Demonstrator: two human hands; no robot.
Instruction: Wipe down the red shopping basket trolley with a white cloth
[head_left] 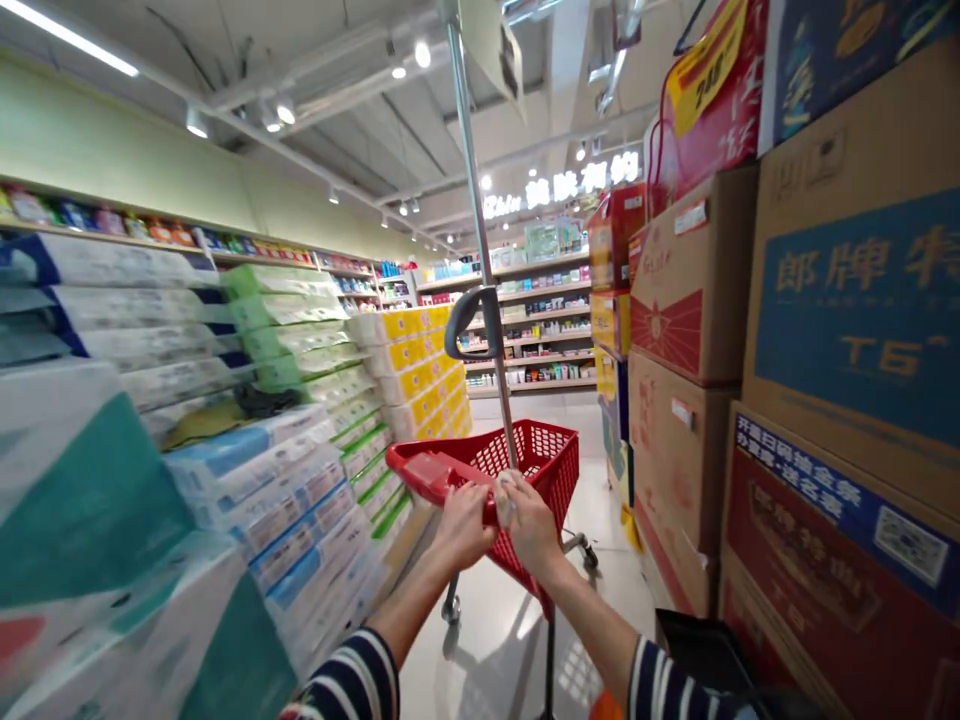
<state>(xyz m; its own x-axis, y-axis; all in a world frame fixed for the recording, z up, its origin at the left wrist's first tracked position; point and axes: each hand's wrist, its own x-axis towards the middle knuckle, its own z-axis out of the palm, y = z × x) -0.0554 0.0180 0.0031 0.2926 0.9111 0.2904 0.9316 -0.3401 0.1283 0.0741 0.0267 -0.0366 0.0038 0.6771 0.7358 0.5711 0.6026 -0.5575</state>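
A red plastic shopping cart (525, 455) on small wheels stands in a shop aisle in front of me. A tall metal pole (480, 250) rises from its near edge, with a grey handle part way up. My left hand (463, 525) is closed on the cart's near rim. My right hand (529, 525) is closed beside it at the pole's base, with a small pale wad showing between its fingers. Both forearms wear striped sleeves.
Stacked packs of tissue paper (225, 440) line the left side of the aisle. Brown and red cardboard boxes (750, 380) are piled high on the right. Shelves of goods (536, 330) cross the far end. A pale floor (495, 640) runs between.
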